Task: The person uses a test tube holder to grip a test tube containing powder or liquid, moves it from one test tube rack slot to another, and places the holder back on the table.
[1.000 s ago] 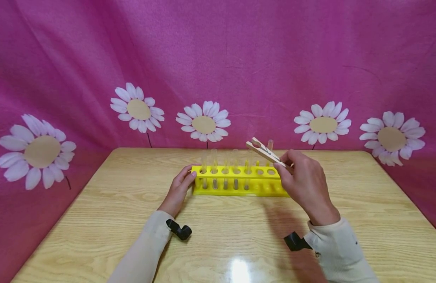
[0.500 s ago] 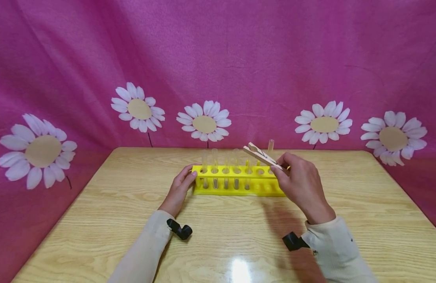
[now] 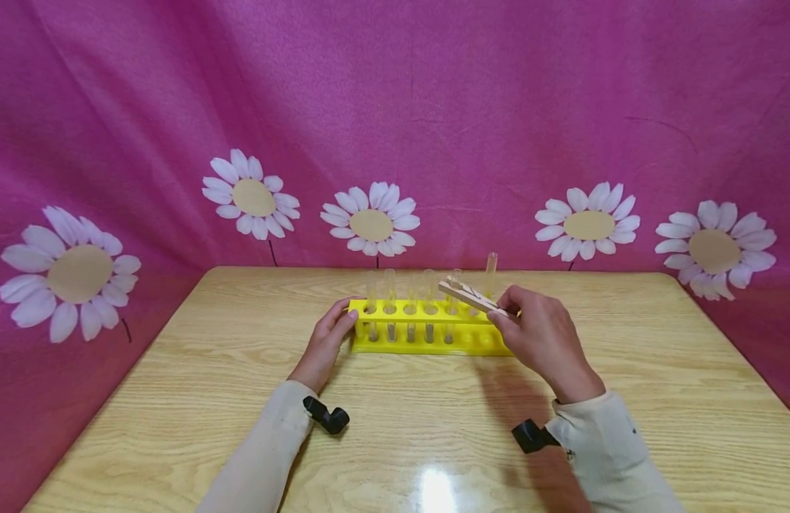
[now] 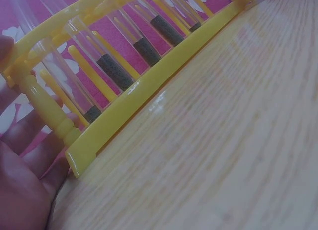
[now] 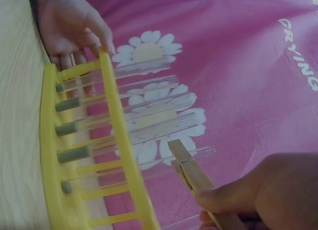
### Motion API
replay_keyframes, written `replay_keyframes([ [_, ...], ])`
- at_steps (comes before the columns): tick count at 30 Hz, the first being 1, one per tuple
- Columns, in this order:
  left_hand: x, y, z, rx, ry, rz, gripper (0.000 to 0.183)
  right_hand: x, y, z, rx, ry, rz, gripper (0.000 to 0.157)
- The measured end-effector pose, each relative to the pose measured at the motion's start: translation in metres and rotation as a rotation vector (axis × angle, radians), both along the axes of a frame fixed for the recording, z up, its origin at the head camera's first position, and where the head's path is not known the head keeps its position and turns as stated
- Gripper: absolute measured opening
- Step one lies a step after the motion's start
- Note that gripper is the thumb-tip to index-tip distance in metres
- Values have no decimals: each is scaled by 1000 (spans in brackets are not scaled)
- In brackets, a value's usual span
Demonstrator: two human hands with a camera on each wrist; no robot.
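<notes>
A yellow test tube rack (image 3: 407, 348) stands on the table, holding a row of several clear test tubes. Dark grey material (image 4: 115, 72) lies in the bottoms of the tubes at the left and middle. My left hand (image 3: 320, 345) grips the rack's left end, thumb at the top bar and fingers around the end post. My right hand (image 3: 547, 342) pinches a wooden test tube holder (image 3: 474, 298), tilted with its tip toward the left. The holder's tip is at the upper part of the fifth tube (image 5: 203, 152) from the left, overlapping it in the right wrist view.
Another clear tube (image 3: 491, 265) rises at the rack's right end, behind the right hand. The wooden table (image 3: 241, 442) ends at a pink cloth (image 3: 471, 107) printed with white daisies. Black wrist cameras (image 3: 327, 417) sit on both sleeves.
My right hand has brought the test tube holder down and slightly left, from above the rack to the fifth tube's upper part. The left hand keeps its place on the rack.
</notes>
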State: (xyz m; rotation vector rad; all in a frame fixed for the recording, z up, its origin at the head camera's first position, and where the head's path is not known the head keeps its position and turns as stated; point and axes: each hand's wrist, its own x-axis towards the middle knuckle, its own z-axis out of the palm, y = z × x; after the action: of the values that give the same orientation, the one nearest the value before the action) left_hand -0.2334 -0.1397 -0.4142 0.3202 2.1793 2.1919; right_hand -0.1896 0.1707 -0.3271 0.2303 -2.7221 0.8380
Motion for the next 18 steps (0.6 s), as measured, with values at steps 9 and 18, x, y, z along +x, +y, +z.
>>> replay_keyframes([
  [9,-1,1,-1,-18,-5,5,43,-5,3,-6,10,-42,17,13],
  [18,0,1,1,-29,-7,9,42,-7,3,-3,-25,-117,33,19],
])
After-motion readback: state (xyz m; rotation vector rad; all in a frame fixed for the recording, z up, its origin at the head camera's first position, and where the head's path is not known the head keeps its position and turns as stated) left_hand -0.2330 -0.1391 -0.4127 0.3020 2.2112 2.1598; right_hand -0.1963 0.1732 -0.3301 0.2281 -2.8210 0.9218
